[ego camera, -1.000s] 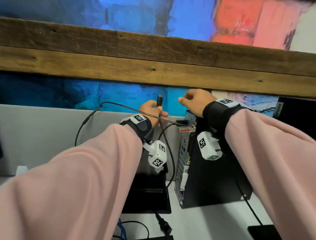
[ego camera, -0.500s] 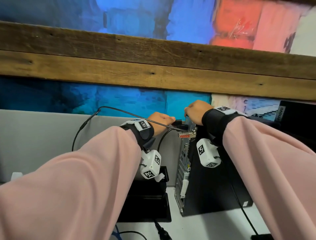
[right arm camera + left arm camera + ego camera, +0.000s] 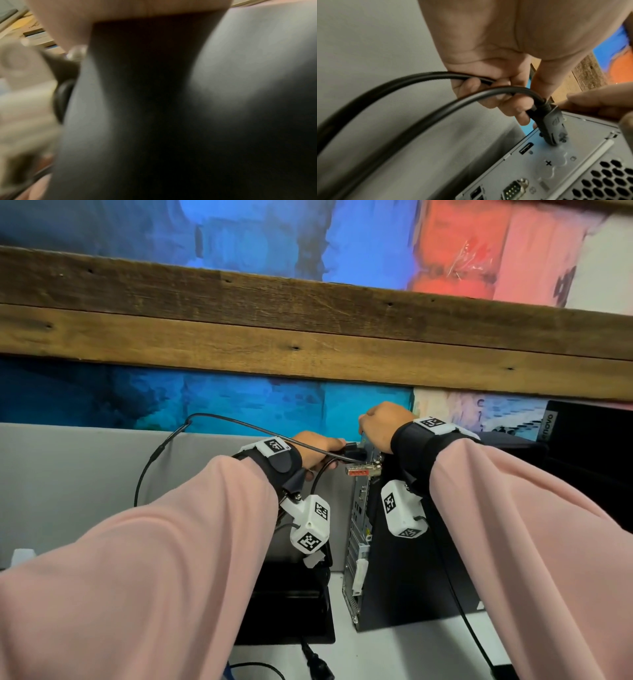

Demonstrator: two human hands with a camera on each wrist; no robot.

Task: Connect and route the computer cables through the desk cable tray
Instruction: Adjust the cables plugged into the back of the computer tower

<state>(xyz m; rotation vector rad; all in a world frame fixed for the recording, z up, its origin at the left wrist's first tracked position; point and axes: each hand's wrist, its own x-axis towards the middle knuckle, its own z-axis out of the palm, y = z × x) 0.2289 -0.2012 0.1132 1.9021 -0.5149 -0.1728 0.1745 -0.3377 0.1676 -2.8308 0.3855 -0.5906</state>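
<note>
A black computer tower (image 3: 411, 577) stands on the white desk, its grey rear panel (image 3: 573, 155) facing left. My left hand (image 3: 325, 445) pinches a black display plug (image 3: 553, 125) whose tip meets the top of that panel, above an empty port (image 3: 526, 148). Two strands of the black cable (image 3: 402, 108) run through the left hand's fingers (image 3: 517, 108), and the cable (image 3: 239, 424) arcs left over the grey partition. My right hand (image 3: 383, 422) curls over the tower's top rear edge, its fingers (image 3: 599, 106) just beside the plug. The right wrist view is dark and blurred.
A grey partition (image 3: 68, 481) backs the desk, with a wooden beam (image 3: 308, 337) above it. A flat black device (image 3: 291, 614) lies left of the tower, and a loose power plug (image 3: 320, 664) lies in front. A black Lenovo unit (image 3: 589, 440) stands at the right. A red tag (image 3: 358, 472) hangs on the panel.
The left hand has brought the plug down from upright above the tower to the top of the rear panel. The right hand has dropped onto the tower's top edge.
</note>
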